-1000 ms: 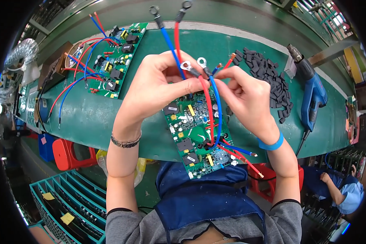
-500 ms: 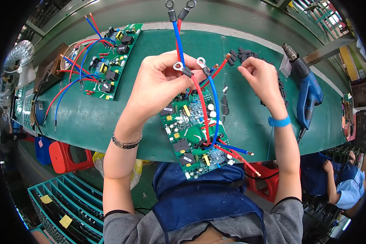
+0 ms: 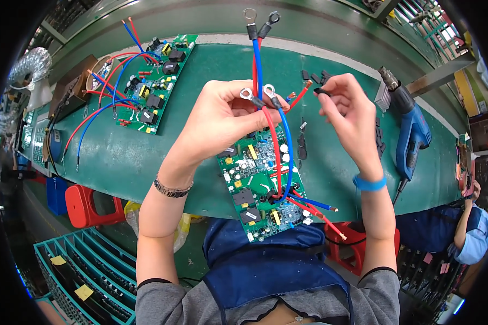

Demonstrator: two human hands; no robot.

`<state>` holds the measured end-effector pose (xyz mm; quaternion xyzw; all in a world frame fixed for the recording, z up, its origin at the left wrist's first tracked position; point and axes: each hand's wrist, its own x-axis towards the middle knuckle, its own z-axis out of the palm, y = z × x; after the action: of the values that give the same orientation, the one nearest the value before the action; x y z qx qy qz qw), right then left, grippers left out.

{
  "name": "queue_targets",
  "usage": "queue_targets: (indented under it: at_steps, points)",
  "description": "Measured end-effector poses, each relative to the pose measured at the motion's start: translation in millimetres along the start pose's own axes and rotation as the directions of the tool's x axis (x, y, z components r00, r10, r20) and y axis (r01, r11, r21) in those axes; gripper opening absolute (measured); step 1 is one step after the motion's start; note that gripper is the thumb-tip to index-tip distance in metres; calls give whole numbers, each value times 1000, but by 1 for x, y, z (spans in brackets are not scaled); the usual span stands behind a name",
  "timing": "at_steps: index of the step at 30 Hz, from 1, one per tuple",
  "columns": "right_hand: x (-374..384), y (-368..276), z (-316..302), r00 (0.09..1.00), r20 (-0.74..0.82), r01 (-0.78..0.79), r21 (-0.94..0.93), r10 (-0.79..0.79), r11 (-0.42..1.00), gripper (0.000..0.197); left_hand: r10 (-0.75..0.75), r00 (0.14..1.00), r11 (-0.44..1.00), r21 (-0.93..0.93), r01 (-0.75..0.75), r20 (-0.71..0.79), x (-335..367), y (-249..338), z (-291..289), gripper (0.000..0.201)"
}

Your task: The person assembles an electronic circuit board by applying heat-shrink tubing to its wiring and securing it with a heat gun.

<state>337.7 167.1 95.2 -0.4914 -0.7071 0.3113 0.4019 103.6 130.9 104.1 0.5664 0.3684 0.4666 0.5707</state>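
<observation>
My left hand [image 3: 222,116] grips a red wire [image 3: 273,140] and a blue wire [image 3: 288,146] just below their silver ring terminals [image 3: 257,95]. Both wires run down to a green circuit board [image 3: 260,187] lying at the table's near edge. Another red and blue pair with ring terminals [image 3: 259,21] rises behind my fingers. My right hand [image 3: 348,114] is raised beside them and pinches a short black sleeve [image 3: 321,91] between thumb and forefinger. More red and blue leads [image 3: 317,208] stick out of the board's lower right.
A second green circuit board [image 3: 154,84] with long red and blue wires lies at the far left of the green table [image 3: 119,157]. Black sleeves [image 3: 382,135] lie scattered at the right, next to a blue heat gun [image 3: 409,127]. Another person [image 3: 469,227] sits at lower right. Teal crates [image 3: 76,265] and a red stool [image 3: 89,206] stand below.
My right hand went from the wires over to the pile of black sleeves and has come back up with one sleeve pinched. My left hand has kept hold of the two wires.
</observation>
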Motion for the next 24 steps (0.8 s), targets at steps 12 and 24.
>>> queue_targets:
  at_steps: [12,24]
  points:
    - [-25,-42,14,994,74,48,396,-84,917,15,149,985,987,67,-143,-84,2,-14,15,15]
    - [-18,-50,28,929,20,369,-81,-369,926,12,96,992,981,160,-107,77,-1,-3,-6,22]
